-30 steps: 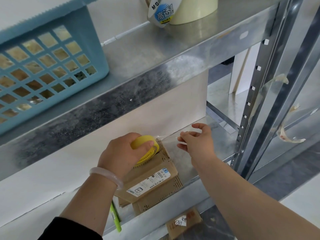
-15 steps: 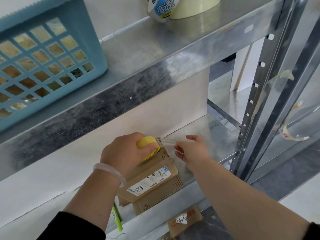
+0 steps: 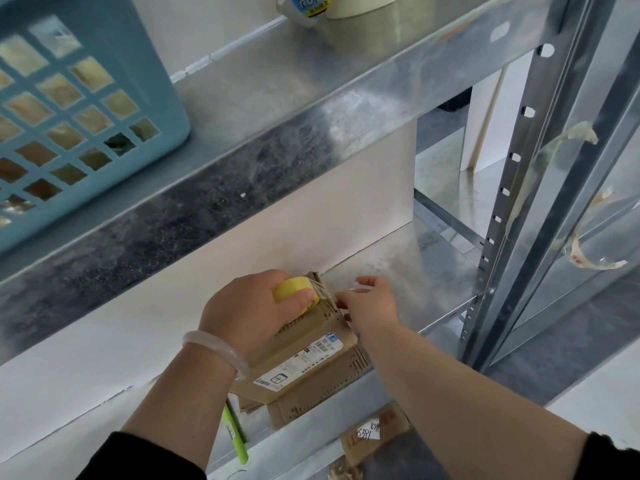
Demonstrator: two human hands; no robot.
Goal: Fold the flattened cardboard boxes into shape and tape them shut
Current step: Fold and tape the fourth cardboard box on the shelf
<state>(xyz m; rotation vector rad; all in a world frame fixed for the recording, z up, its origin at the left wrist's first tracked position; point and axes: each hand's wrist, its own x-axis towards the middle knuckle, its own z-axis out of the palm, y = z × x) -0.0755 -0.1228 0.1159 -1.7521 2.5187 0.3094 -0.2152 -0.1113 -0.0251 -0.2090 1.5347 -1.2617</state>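
Note:
A small brown cardboard box [image 3: 313,367] with a white shipping label sits on the lower metal shelf [image 3: 420,271], on top of more cardboard. My left hand [image 3: 249,313] grips a yellow tape roll [image 3: 294,289] pressed on the box's far top edge. A short strip of clear tape [image 3: 327,292] runs from the roll to my right hand [image 3: 369,304], which pinches its end at the box's far right corner.
A blue plastic basket [image 3: 83,109] and two tape rolls [image 3: 332,6] stand on the upper shelf. A green pen [image 3: 235,434] lies left of the box. Another cardboard piece with a handwritten tag [image 3: 372,433] lies below. Upright posts [image 3: 512,188] with tape scraps stand at right.
My right hand has moved left toward the roll and down to the box corner, so the pulled-out tape strip is much shorter. My left hand has kept the roll on the box.

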